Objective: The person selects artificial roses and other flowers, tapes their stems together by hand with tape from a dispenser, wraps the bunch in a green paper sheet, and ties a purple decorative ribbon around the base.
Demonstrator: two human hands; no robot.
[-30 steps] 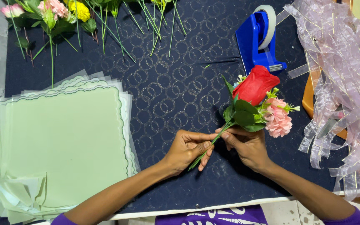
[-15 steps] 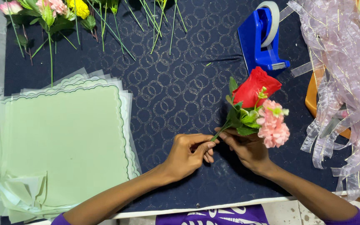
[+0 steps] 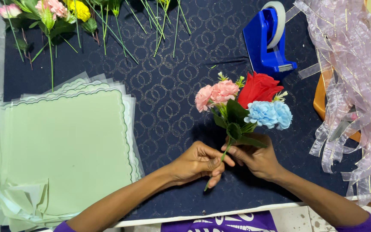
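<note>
Dark blue cloth point(image 3: 168, 99) patterned with linked rings covers our worktable. We hold a small bunch of artificial flowers point(image 3: 243, 105) just above it, at centre: a red rose point(image 3: 258, 88), pink carnations point(image 3: 215, 93) to its left, a pale blue bloom point(image 3: 268, 114) to its right, dark leaves beneath.

Our left hand point(image 3: 198, 162) pinches the lower stems point(image 3: 224, 154) between thumb and fingers, the stem ends poking out below it. Our right hand point(image 3: 256, 159) is closed around the stems just under the leaves, touching the left hand's fingertips.

We judge the step in hand to be gathering stems into one bunch and lining them up. A next move would call for a firm one-handed hold on the stems, so the blooms do not slip apart while the other hand lets go.

A stack of pale green scalloped sheets point(image 3: 65, 150) lies at the left. Loose flowers and bare green stems point(image 3: 65, 17) lie along the far edge. A blue tape dispenser point(image 3: 269, 41) stands beyond the bunch, and sheer pink ribbon point(image 3: 357, 77) is heaped at the right.
</note>
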